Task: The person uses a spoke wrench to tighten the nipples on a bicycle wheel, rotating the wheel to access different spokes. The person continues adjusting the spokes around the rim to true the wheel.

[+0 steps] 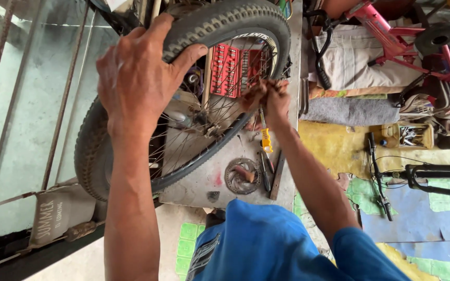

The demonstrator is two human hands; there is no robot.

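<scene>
Gripping the knobby tyre [225, 23] with the left hand [136, 78] – right hand [269, 99] is pinching the rim, fingers closed – tyre is sitting mostly seated

The bicycle wheel [183, 99] is lying across most of the workbench [204, 182], blocking its left edge and far side. Spokes are closing off the space inside the rim. A brake disc [240, 176], screwdrivers [265, 156] and a dark bar [277, 176] are crowding the near right corner. Bare bench is showing only in a small patch by the near edge, left of the brake disc.
</scene>
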